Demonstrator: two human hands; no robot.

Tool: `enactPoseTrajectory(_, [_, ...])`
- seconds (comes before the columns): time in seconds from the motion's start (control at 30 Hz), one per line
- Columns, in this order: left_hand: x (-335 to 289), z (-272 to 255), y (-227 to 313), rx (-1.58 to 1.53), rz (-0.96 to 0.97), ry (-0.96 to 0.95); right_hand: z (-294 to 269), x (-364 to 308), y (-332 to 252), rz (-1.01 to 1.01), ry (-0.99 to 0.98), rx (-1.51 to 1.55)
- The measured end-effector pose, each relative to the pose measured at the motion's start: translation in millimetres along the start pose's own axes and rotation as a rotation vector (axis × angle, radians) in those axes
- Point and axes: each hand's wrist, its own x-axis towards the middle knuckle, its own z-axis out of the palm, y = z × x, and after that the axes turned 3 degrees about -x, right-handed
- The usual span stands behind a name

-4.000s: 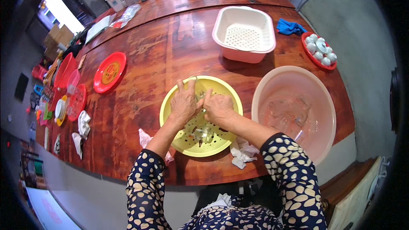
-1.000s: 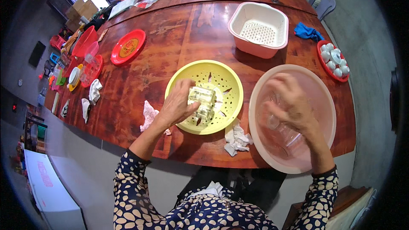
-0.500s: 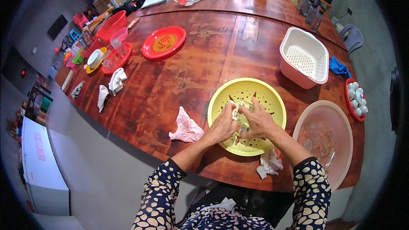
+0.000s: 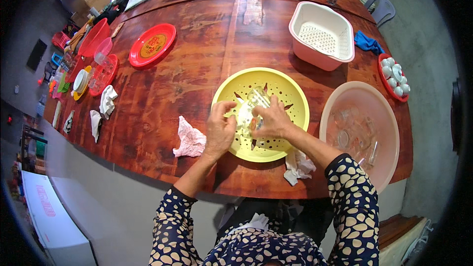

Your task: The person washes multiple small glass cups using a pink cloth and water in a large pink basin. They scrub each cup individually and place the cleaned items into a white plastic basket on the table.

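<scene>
A yellow colander (image 4: pixel 295 93) stands near the table's front edge. Inside it lies a clear drinking glass (image 4: pixel 258 97), with more bright, shiny glassware close by that glare makes hard to separate. My right hand (image 4: pixel 274 119) reaches over the colander from the right, its fingers and thumb curled around a clear piece of glassware. Over the left rim is my left hand (image 4: pixel 220 129), fingers bent and apart, with nothing seen in it. A large pinkish basin (image 4: pixel 390 167) to the right holds several clear glasses (image 4: pixel 352 135).
A pink cloth (image 4: pixel 189 139) lies left of the colander, a white cloth (image 4: pixel 298 167) beside its front right. Farther off are a white-and-pink basket (image 4: pixel 340 34), a blue cloth (image 4: pixel 368 43), a red tray of white cups (image 4: pixel 382 64) and a red round tray (image 4: pixel 165 34).
My left hand has come away from the glassware toward the colander's left rim, its fingers opening. My right hand stays at the glassware. The whole view has shifted, so the table sits higher and farther left.
</scene>
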Motion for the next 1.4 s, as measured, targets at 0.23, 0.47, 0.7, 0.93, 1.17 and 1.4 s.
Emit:
enactPoseTrajectory(0.23, [-20.3, -42.2, -18.7, 0.301, 0.201, 0.096, -112.8, -81.0, 13.9, -0.267, 0.130, 0.573])
enactPoseTrajectory(0.47, [-57.8, -47.7, -39.1, 0.171, -0.076, 0.153, -164.9, -229.9, 102.7, -0.214, 0.469, 0.209])
enactPoseTrajectory(0.7, [-63.8, -10.9, -32.6, -0.534, -0.650, -0.058, -82.2, -289.5, 152.6, 0.136, 0.489, 0.168])
enactPoseTrajectory(0.93, [-71.4, 9.6, -22.4, -0.628, -0.683, -0.109, -46.9, -296.1, 146.6, 0.313, 0.401, -0.128])
enactPoseTrajectory(1.17, [-69.2, 6.7, -24.3, -0.722, -0.752, -0.115, -41.4, -297.9, 136.7, 0.383, 0.339, -0.205])
enactPoseTrajectory(1.4, [-63.3, 9.1, -31.7, -0.723, -0.704, -0.107, -39.1, -300.6, 134.7, 0.365, 0.341, -0.200])
